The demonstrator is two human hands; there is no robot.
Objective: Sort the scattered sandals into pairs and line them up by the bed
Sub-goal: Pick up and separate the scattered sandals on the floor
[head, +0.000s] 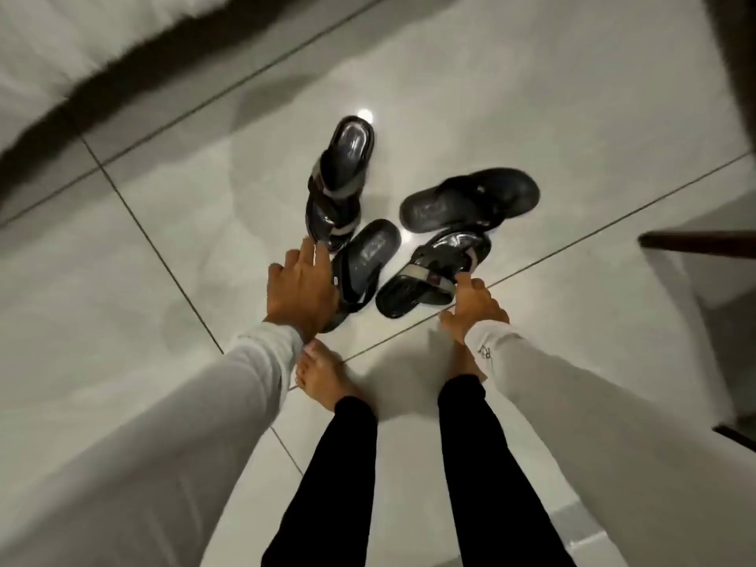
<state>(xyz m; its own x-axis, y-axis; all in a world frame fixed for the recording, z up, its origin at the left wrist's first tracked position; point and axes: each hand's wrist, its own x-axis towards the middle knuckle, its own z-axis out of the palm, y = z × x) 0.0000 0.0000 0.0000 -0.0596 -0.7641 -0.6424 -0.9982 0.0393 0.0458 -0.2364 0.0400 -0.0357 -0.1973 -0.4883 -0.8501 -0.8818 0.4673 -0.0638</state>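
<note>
Left hand (pixel 300 290) fingers spread wide over plain sandal (pixel 360 268); right hand (pixel 470 300) fingers pinch striped sandal (pixel 433 272) strap. Risk: mismatched pick (four near-identical dark sandals), loose pinch slips.

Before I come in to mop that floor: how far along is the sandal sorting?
Nothing looks done: all four sandals lie jumbled mid-floor, away from the bed. In hand: the left hand reaches between the glossy strapped sandal and a matte sandal; the right hand touches the other strapped sandal. Left: pairing them, including the far matte sandal, and lining them up.
</note>
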